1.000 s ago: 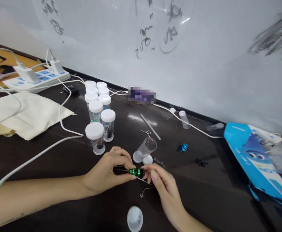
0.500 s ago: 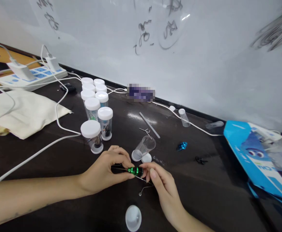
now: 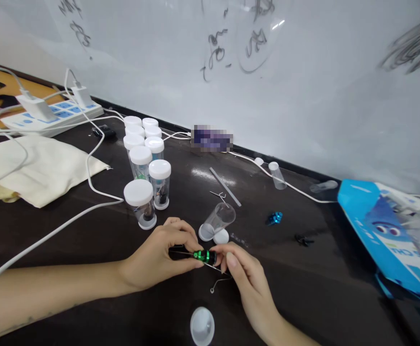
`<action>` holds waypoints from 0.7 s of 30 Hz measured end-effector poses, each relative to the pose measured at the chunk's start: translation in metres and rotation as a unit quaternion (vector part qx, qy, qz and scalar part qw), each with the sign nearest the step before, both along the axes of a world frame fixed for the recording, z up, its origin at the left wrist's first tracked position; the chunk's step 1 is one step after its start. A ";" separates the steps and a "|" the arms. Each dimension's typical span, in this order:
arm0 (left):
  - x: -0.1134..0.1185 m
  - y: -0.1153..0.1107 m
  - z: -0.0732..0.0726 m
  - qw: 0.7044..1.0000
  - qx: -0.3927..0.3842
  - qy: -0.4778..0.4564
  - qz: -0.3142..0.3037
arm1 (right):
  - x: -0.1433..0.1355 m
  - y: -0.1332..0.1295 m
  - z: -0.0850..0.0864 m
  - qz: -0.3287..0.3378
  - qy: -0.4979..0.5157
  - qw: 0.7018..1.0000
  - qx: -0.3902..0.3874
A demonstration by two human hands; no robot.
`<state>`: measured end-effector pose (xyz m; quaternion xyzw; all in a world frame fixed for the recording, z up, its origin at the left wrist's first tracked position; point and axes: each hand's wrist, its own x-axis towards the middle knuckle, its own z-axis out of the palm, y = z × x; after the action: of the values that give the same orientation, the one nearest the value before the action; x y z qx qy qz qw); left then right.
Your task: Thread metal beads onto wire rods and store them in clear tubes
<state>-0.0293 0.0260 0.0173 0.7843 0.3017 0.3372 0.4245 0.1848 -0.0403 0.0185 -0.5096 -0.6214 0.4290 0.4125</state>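
Currently, with the green-and-black piece [image 3: 204, 256] as the clock's centre and the whiteboard [image 3: 303, 96] toward 12, a small cup [image 3: 202, 327] is nearest, at 6 o'clock; between cup and piece, a looped wire [image 3: 212, 290] shows near 5, beside the right hand [image 3: 246, 276]. That hand's fingertips close on the piece's black end, partly hiding it; the left hand [image 3: 159, 254] grasps the green part between thumb and fingers; a thin rod [image 3: 213, 267] runs just below. Compared with half a second ago, the two-handed hold matches and only the whole view shifts slightly; this suggests slow fingertip work, with the piece kept steady between both hands.

Farther out, a white lid [image 3: 221, 236] and a see-through cup [image 3: 222, 218] stand close at 1 o'clock, limiting reach that way; a blue piece [image 3: 275, 218] lies at 2 and a black piece [image 3: 303, 240] near 3; capped jars [image 3: 139, 193] crowd 10 to 11, close beyond the left hand. The right hand seems to have its widest room toward 4, short of the blue bag [image 3: 383, 235] at 3; the table's far edge meets the whiteboard; its near edge is out of view.
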 end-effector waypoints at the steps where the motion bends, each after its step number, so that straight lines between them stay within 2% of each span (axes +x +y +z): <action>1: 0.000 0.000 0.000 1.000 0.000 -0.001 -0.001 | 0.000 0.000 0.000 -0.002 0.001 1.000 -0.002; 21: 0.000 0.000 0.000 1.000 -0.005 0.002 0.003 | 0.000 0.000 0.001 -0.001 0.001 1.000 -0.009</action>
<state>-0.0290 0.0265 0.0177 0.7820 0.3064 0.3349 0.4271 0.1850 -0.0405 0.0190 -0.5130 -0.6168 0.4349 0.4089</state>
